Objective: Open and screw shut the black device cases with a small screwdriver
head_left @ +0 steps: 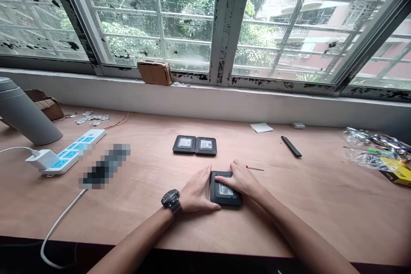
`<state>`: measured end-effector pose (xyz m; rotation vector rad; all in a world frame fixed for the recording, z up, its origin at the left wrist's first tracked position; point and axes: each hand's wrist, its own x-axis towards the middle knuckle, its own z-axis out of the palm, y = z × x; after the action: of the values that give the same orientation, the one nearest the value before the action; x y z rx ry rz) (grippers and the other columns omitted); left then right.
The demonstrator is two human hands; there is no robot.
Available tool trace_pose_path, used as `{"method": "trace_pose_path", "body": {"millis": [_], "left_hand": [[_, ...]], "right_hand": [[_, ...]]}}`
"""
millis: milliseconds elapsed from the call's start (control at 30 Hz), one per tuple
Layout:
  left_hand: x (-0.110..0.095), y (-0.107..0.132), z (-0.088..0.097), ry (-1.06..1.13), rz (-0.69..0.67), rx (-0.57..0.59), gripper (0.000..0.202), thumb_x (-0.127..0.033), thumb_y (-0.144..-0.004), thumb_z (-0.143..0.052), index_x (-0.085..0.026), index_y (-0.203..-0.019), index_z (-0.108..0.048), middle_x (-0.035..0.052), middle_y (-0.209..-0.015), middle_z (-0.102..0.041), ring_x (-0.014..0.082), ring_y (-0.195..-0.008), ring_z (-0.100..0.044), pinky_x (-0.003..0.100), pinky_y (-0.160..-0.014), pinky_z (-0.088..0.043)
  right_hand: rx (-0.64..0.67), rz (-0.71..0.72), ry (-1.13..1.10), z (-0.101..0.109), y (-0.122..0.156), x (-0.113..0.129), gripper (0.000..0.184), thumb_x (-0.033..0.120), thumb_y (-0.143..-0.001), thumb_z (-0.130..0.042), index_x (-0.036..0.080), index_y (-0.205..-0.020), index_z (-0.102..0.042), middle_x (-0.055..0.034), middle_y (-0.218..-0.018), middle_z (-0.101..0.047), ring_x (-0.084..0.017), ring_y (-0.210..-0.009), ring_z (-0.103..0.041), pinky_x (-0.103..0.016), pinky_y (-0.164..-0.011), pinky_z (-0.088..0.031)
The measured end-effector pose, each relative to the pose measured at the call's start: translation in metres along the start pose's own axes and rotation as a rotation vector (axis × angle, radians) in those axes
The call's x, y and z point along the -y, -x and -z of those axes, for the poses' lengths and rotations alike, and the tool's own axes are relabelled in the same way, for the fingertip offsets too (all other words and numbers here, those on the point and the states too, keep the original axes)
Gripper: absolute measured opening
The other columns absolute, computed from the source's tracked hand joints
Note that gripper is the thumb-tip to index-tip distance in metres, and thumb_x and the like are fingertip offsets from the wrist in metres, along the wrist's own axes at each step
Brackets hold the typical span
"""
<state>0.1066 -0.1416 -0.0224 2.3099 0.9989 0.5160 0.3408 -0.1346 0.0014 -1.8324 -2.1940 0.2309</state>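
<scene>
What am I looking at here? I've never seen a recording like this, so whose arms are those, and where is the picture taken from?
This single picture comes from a camera worn on a person's head, looking forward and down, so the two bare arms are that person's own. No machine is involved. The left hand, wearing a black wristwatch, and the right hand touch a black square device from either side. It has a QR-code label and sits on a wooden tabletop. Two similar black devices lie side by side beyond it. Further left is a white power strip with blue sockets; a blurred patch hides something beside it.
</scene>
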Motion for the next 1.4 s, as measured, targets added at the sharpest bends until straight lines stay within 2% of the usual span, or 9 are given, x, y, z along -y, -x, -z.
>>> {"method": "trace_pose_path", "body": {"millis": [300, 533, 700, 800, 900, 1000, 1067, 1200, 1400], "left_hand": [[0.001, -0.002, 0.000, 0.049, -0.103, -0.075, 0.130, -0.059, -0.056, -0.090, -0.024, -0.159, -0.018, 0.0183, -0.158, -0.035, 0.0448, -0.145, -0.033, 0.061, -0.119, -0.029], [-0.004, 0.002, 0.004, 0.016, -0.110, -0.096, 0.128, -0.062, -0.056, -0.089, -0.024, -0.158, -0.021, 0.0167, -0.156, -0.039, 0.0428, -0.144, -0.036, 0.057, -0.119, -0.031], [-0.003, 0.041, 0.005, -0.220, 0.100, -0.262, 0.129, -0.078, -0.063, -0.077, -0.017, -0.160, -0.015, 0.0228, -0.151, -0.043, 0.0454, -0.138, -0.042, 0.065, -0.118, -0.025], [-0.007, 0.071, 0.008, -0.366, 0.213, -0.375, 0.133, -0.086, -0.060, -0.072, -0.018, -0.160, -0.017, 0.0216, -0.138, -0.054, 0.0462, -0.130, -0.048, 0.070, -0.117, -0.017], [-0.008, 0.090, 0.017, -0.435, 0.207, -0.349, 0.115, -0.082, -0.071, -0.068, -0.024, -0.160, -0.022, 0.0149, -0.126, -0.063, 0.0400, -0.122, -0.057, 0.066, -0.120, -0.015], [0.001, 0.095, 0.029, -0.423, 0.173, -0.271, 0.095, -0.073, -0.084, -0.063, -0.027, -0.159, -0.024, 0.0134, -0.140, -0.058, 0.0369, -0.130, -0.053, 0.062, -0.122, -0.017], [0.012, 0.091, 0.037, -0.367, 0.152, -0.210, 0.100, -0.072, -0.084, -0.064, -0.027, -0.161, -0.018, 0.0148, -0.155, -0.043, 0.0385, -0.141, -0.043, 0.062, -0.122, -0.017], [0.026, 0.075, 0.049, -0.211, 0.138, -0.090, 0.118, -0.071, -0.077, -0.072, -0.025, -0.163, -0.005, 0.0165, -0.164, -0.025, 0.0383, -0.151, -0.026, 0.059, -0.123, -0.018], [0.019, 0.047, 0.048, -0.104, 0.086, -0.068, 0.118, -0.058, -0.075, -0.081, -0.027, -0.163, -0.007, 0.0131, -0.164, -0.028, 0.0367, -0.151, -0.026, 0.058, -0.124, -0.018]], "right_hand": [[-0.037, 0.126, -0.162, 0.013, -0.002, 0.001, 0.056, 0.077, -0.079, -0.062, 0.021, -0.076, -0.055, -0.0054, -0.091, -0.062, -0.022, -0.081, -0.060, -0.032, -0.070, -0.044], [0.177, 0.146, -0.503, 0.041, 0.003, 0.004, 0.045, 0.063, -0.082, -0.069, 0.022, -0.084, -0.049, 0.0022, -0.080, -0.059, -0.016, -0.071, -0.053, -0.026, -0.058, -0.040], [0.105, 0.150, -0.570, 0.075, 0.004, 0.000, 0.043, 0.060, -0.083, -0.069, 0.022, -0.086, -0.050, 0.0007, -0.082, -0.061, -0.017, -0.074, -0.056, -0.027, -0.062, -0.044], [0.106, 0.190, -0.421, 0.093, 0.009, -0.007, 0.035, 0.055, -0.086, -0.068, 0.022, -0.086, -0.056, -0.0003, -0.082, -0.065, -0.019, -0.073, -0.058, -0.029, -0.062, -0.044], [0.102, 0.362, -0.209, 0.102, 0.017, -0.011, 0.023, 0.046, -0.092, -0.064, 0.024, -0.087, -0.065, -0.0042, -0.089, -0.070, -0.023, -0.085, -0.062, -0.035, -0.076, -0.048], [0.063, 0.578, -0.104, 0.098, 0.027, -0.017, 0.017, 0.038, -0.098, -0.057, 0.028, -0.097, -0.071, -0.0062, -0.109, -0.072, -0.028, -0.110, -0.060, -0.045, -0.099, -0.044], [0.013, 0.598, -0.091, 0.087, 0.034, -0.029, 0.019, 0.034, -0.100, -0.054, 0.031, -0.100, -0.073, -0.0055, -0.119, -0.070, -0.028, -0.118, -0.058, -0.049, -0.104, -0.042], [-0.124, 0.524, -0.097, 0.052, 0.049, -0.065, 0.022, 0.025, -0.099, -0.052, 0.030, -0.095, -0.073, -0.0062, -0.124, -0.068, -0.028, -0.119, -0.060, -0.049, -0.100, -0.047], [-0.190, 0.476, -0.027, 0.019, 0.064, -0.094, 0.029, 0.012, -0.094, -0.051, 0.029, -0.101, -0.073, -0.0058, -0.107, -0.072, -0.025, -0.108, -0.066, -0.042, -0.092, -0.051]]}}
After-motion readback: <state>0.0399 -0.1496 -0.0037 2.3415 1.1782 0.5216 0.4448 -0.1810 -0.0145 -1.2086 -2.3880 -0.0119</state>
